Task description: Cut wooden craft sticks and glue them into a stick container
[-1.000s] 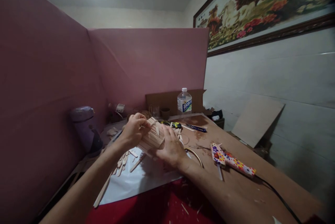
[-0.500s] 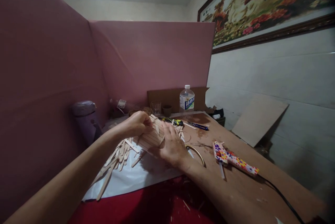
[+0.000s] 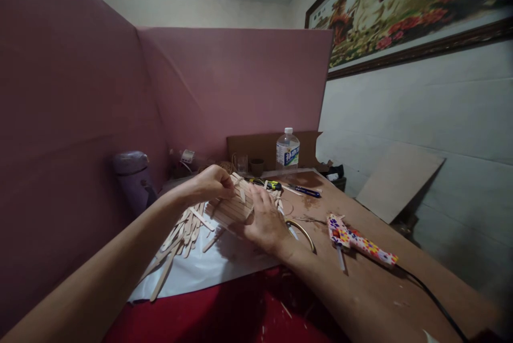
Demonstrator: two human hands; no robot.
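Note:
A panel of craft sticks (image 3: 229, 212) laid side by side is held tilted above a white sheet (image 3: 192, 279). My right hand (image 3: 267, 225) grips its right side, fingers stretched along the edge. My left hand (image 3: 212, 182) is closed at the panel's upper left, fingertips pinched together against it; whatever they pinch is hidden. A few short stick pieces (image 3: 241, 193) lie across the panel's far part. Left of the panel, loose craft sticks (image 3: 180, 239) are heaped on the sheet.
A flower-patterned glue gun (image 3: 356, 241) with a black cord lies on the right. Scissors (image 3: 302, 233) are partly under my right wrist. Behind are a yellow-black cutter (image 3: 268, 185), a blue pen-like tool (image 3: 306, 192), a plastic bottle (image 3: 287, 150) and a small pot (image 3: 257, 165). A purple flask (image 3: 134, 180) stands left.
The camera view has shifted slightly. Both hands stay on the panel in nearly the same pose, the left fingertips still pinched against it.

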